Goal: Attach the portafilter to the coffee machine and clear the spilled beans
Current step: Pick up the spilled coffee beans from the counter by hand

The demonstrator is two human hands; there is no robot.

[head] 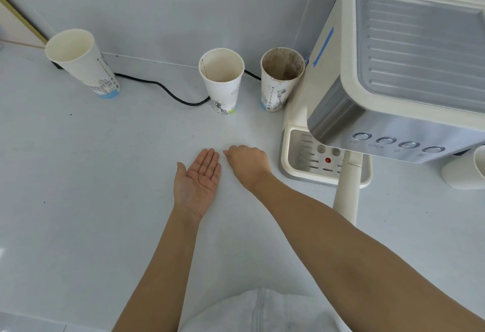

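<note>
White counter (pixel 105 174), grey wall behind, three paper cups (pixel 223 79) along it. Coffee machine (pixel 393 69) at right; portafilter handle (pixel 346 190) juts toward person under it, looks attached. Left hand (pixel 198 178) flat, palm up, fingers spread, empty. Right hand (pixel 248 161) just beside it, curled knuckles-up, fingertips pressed to counter near left fingertips. Beans too small to make out; likely sweeping leftward into waiting palm.

A pale bench (pixel 78 174) carries three paper cups (pixel 223 79) upper centre, a black cable (pixel 168 92), and the coffee machine (pixel 393 69) at right.
</note>
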